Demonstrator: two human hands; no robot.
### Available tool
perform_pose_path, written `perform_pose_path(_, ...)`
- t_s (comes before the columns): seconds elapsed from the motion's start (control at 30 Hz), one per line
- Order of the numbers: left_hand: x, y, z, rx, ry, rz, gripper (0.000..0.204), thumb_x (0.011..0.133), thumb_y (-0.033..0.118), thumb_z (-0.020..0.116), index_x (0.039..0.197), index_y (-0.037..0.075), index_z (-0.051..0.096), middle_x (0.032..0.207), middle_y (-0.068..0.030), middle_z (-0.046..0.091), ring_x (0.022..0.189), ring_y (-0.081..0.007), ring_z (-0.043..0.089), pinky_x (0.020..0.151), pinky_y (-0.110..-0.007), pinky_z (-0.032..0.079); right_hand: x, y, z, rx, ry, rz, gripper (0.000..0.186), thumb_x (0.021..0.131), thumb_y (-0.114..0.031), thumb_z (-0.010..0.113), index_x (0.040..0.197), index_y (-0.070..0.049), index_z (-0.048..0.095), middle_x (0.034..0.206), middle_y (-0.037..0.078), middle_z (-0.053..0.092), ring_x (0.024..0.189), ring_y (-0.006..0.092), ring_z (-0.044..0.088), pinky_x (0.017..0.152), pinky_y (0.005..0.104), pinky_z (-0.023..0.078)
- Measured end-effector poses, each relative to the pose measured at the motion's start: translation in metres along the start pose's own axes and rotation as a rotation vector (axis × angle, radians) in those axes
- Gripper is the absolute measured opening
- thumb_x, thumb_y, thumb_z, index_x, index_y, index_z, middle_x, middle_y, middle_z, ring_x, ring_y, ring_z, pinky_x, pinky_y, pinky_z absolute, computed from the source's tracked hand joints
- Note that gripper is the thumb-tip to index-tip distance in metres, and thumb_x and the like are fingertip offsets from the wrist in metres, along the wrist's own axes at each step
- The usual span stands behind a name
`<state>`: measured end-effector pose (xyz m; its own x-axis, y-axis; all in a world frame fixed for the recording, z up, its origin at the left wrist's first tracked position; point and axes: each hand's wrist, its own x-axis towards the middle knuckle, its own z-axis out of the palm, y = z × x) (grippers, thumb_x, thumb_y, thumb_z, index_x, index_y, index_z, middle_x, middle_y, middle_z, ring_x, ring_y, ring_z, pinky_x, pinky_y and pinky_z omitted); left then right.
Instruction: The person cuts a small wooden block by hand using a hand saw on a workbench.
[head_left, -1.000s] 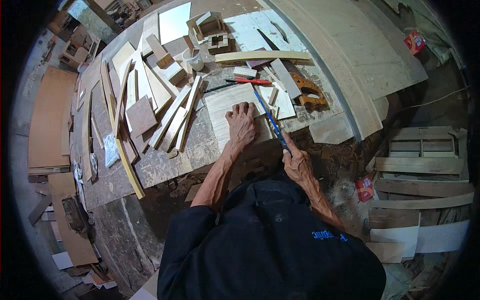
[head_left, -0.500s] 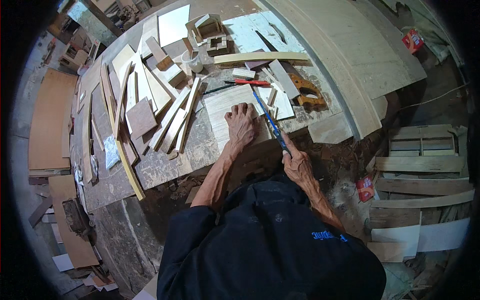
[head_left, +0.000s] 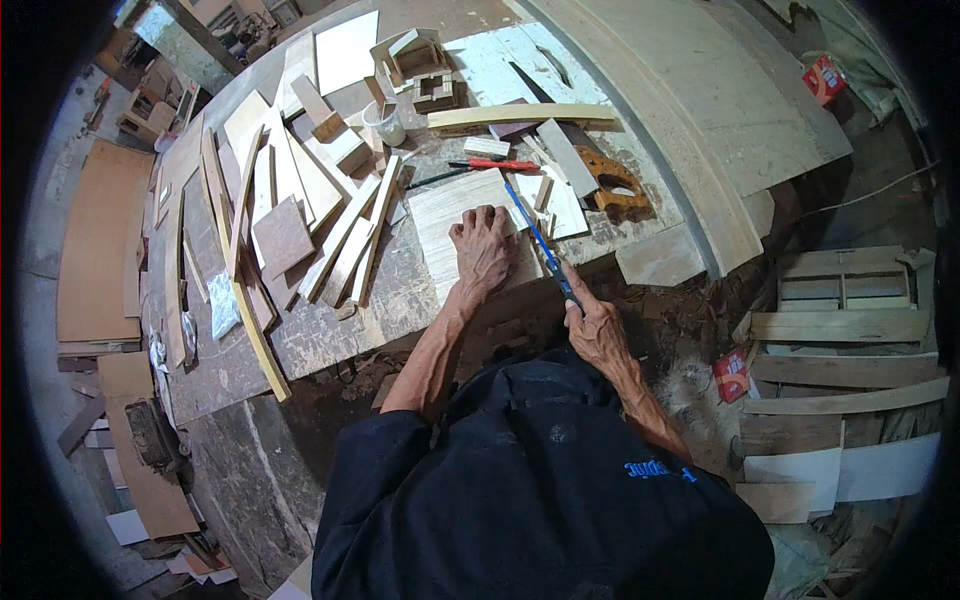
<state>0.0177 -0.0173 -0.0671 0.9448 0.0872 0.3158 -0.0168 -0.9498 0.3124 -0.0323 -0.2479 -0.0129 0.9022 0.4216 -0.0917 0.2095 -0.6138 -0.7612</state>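
Near the front edge of the workbench [head_left: 330, 330] lies a pale, squarish wooden board [head_left: 436, 222]. My left hand [head_left: 483, 256] presses down on it with curled fingers, holding it against the bench. In my right hand [head_left: 598, 328] is a slim blue hacksaw [head_left: 536, 236], seen nearly edge-on, my fingers wrapped round its dark handle. It points away from me along the board's right side; whether its blade touches the wood I cannot tell. Just beyond are a red-handled tool [head_left: 505, 164] and a small light wood block [head_left: 487, 147]. Wood offcuts [head_left: 541, 193] lie right of the hacksaw.
A handsaw with a wooden handle [head_left: 622, 188] rests at the right. Many wood strips [head_left: 345, 240] cover the bench's left, near a white bucket [head_left: 384, 124]. Farther back stands a small wooden box frame [head_left: 436, 92]. A long curved panel [head_left: 690, 150] borders the far right.
The hacksaw and my right hand are in almost the same place, with at most a very slight shift. My left hand stays on the board.
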Motion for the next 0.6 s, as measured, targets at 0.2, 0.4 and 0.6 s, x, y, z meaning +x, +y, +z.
perform_pose_path(0.2, -0.001, -0.004, 0.003, 0.031, 0.010, 0.003, 0.048, 0.087, 0.035, 0.064, 0.125, 0.009, 0.053, 0.118, -0.0113, 0.052, 0.114, -0.0313, 0.046, 0.090, -0.051, 0.035, 0.000, 0.000, 0.000, -0.006, 0.013, -0.035, 0.059, 0.096, -0.011, 0.048, 0.153, -0.020, 0.037, 0.065, 0.020, 0.058, 0.058, 0.0330, 0.060, 0.061, 0.0428, 0.049)
perform_pose_path(0.4, 0.001, -0.003, 0.003, 0.007, 0.042, 0.035, 0.047, 0.088, 0.036, 0.062, 0.125, 0.009, 0.054, 0.116, -0.0104, 0.053, 0.112, -0.0299, 0.047, 0.091, -0.049, 0.035, 0.003, 0.008, 0.008, -0.066, 0.054, -0.113, 0.062, 0.095, -0.008, 0.050, 0.155, -0.020, 0.035, 0.062, 0.020, 0.054, 0.053, 0.0340, 0.056, 0.057, 0.0443, 0.046)
perform_pose_path(0.6, -0.002, -0.002, 0.004, 0.034, 0.080, 0.054, 0.047, 0.087, 0.037, 0.062, 0.124, 0.009, 0.054, 0.112, -0.0096, 0.053, 0.108, -0.0291, 0.049, 0.088, -0.046, 0.036, -0.004, 0.009, 0.012, -0.095, 0.095, -0.209, 0.064, 0.096, -0.008, 0.051, 0.156, -0.018, 0.032, 0.058, 0.018, 0.050, 0.049, 0.0309, 0.052, 0.054, 0.0432, 0.043)
